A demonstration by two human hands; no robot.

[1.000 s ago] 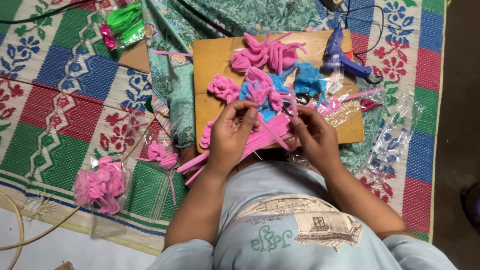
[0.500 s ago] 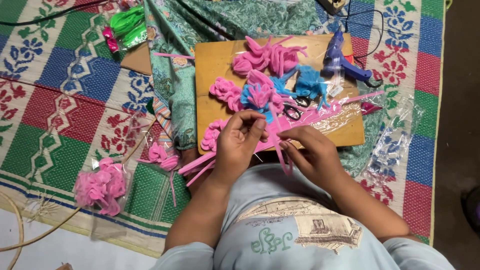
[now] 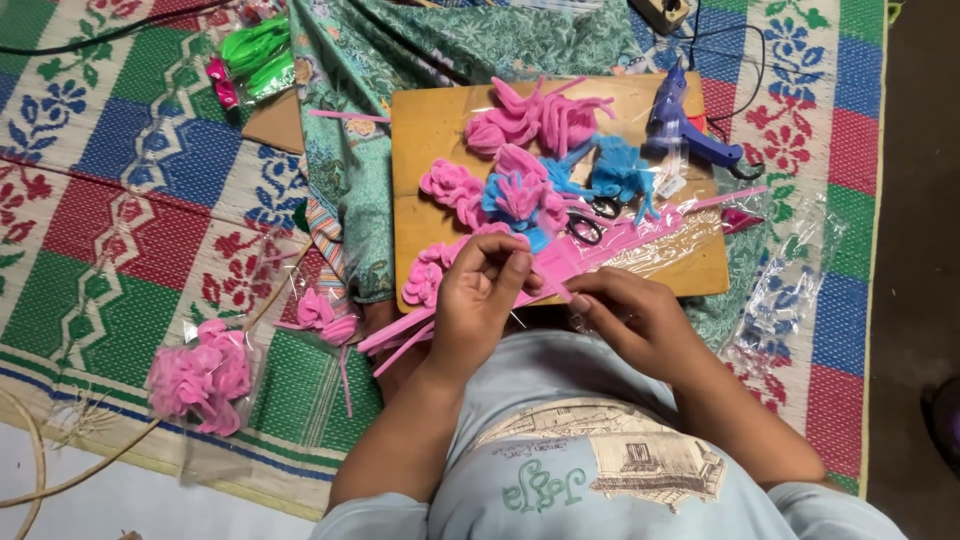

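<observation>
Right at the near edge of the wooden board (image 3: pixel 430 130), I see both hands close together, working one pink pipe cleaner (image 3: pixel 548 283). My left hand (image 3: pixel 480 300) pinches it between thumb and fingertips; my right hand (image 3: pixel 630 320) closes on its other end just beside. Past the knuckles sit pink chenille flowers (image 3: pixel 530 120), a blue flower (image 3: pixel 620 170), black scissors (image 3: pixel 588 228) and a bundle of pink stems in clear wrap (image 3: pixel 640 235). Further out beyond the right hand lies a purple glue gun (image 3: pixel 680 125). Well off beyond the left hand, a pink bouquet (image 3: pixel 200 375) rests on the woven mat (image 3: pixel 120 200).
</observation>
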